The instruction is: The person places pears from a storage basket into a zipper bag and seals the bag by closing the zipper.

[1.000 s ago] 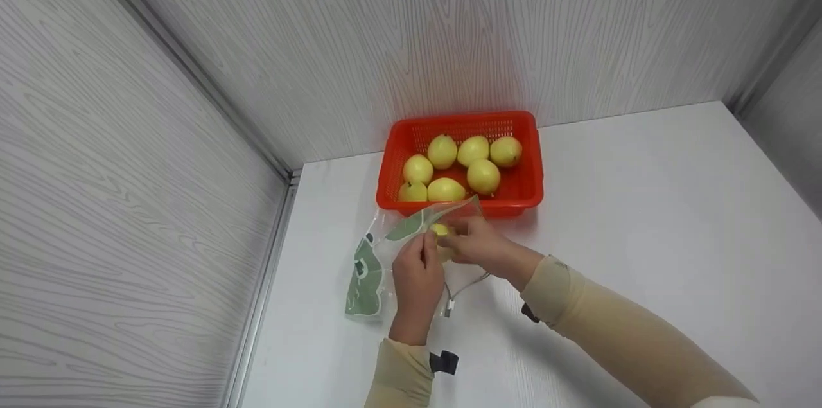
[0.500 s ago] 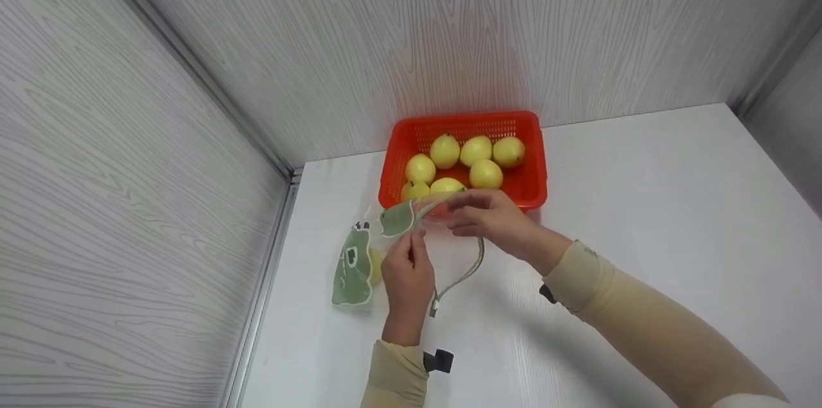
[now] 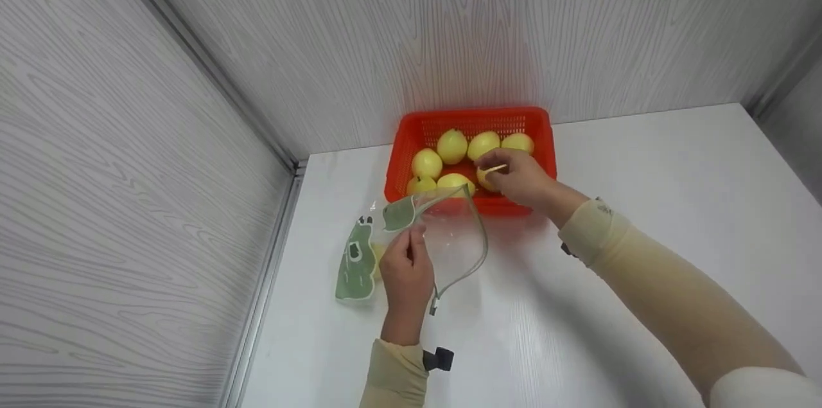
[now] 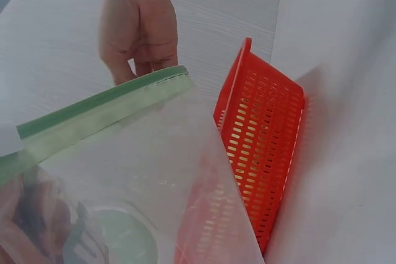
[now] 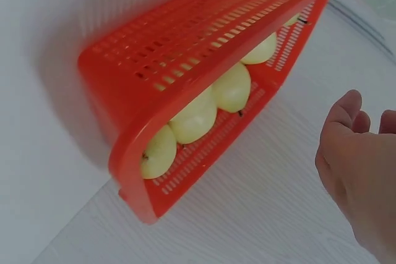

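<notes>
My left hand (image 3: pixel 408 273) pinches the rim of a clear zip bag (image 3: pixel 449 241) with a green printed pattern. The bag's mouth gapes toward the right, and a pale yellow pear (image 3: pixel 377 260) shows partly behind the print inside it. In the left wrist view, the bag's green zip strip (image 4: pixel 105 100) crosses in front of the fingers. My right hand (image 3: pixel 523 182) is over the front right of a red basket (image 3: pixel 546 138), its fingers at a pear (image 3: pixel 487 180) that they partly hide. In the right wrist view, the right hand (image 5: pixel 365 165) has loosely bent fingers and nothing in its grasp.
Several more yellow pears (image 3: pixel 452 146) lie in the basket, which stands against the back wall panel (image 3: pixel 475 29). A white table (image 3: pixel 642 202) spreads to the right, and a side panel (image 3: pixel 128 202) rises on the left.
The right hand has let go of a pear into the bag, then moved up and right to the basket. The left hand has kept its pinch, and the bag's mouth has widened.
</notes>
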Motion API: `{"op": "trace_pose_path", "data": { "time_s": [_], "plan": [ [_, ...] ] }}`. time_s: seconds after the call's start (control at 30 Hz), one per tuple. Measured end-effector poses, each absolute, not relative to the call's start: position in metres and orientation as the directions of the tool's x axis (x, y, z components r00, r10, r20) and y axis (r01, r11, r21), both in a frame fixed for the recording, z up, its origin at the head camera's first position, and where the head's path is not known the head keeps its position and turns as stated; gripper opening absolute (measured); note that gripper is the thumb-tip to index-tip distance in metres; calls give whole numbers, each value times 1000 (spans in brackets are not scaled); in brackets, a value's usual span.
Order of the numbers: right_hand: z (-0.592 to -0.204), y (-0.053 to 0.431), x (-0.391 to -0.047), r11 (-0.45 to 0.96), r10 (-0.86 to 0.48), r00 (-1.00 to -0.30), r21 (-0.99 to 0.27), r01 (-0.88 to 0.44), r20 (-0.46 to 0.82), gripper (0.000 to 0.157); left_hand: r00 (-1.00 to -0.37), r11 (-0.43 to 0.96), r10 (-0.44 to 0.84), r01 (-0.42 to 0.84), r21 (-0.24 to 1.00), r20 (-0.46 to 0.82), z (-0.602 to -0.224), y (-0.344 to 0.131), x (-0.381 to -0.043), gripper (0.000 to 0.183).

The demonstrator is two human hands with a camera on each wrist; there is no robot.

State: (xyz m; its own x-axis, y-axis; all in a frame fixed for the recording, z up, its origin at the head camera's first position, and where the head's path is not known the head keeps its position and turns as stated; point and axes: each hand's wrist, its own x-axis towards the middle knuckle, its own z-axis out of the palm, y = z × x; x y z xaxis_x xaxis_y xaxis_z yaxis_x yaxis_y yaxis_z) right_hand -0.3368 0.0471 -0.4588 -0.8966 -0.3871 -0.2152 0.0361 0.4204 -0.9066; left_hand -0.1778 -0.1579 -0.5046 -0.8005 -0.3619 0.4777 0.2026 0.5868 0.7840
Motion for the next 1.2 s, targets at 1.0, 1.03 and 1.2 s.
{"op": "trace_pose_path", "data": {
  "time_s": [1.0, 1.03, 1.2],
  "plan": [
    [-507, 31, -377, 770, -312, -911, -634, -75, -271, 63, -836, 587, -339, 170, 792, 431, -502, -153, -134, 17],
    [-509, 32, -375, 773, -304, -910, -631, -64, -280, 63, -838, 586, -338, 168, 793, 428, -501, -152, -132, 17],
    [-513, 37, -372, 785, -278, -914, -618, -39, -296, 66, -846, 580, -327, 172, 796, 421, -503, -149, -128, 17]
  ]
}}
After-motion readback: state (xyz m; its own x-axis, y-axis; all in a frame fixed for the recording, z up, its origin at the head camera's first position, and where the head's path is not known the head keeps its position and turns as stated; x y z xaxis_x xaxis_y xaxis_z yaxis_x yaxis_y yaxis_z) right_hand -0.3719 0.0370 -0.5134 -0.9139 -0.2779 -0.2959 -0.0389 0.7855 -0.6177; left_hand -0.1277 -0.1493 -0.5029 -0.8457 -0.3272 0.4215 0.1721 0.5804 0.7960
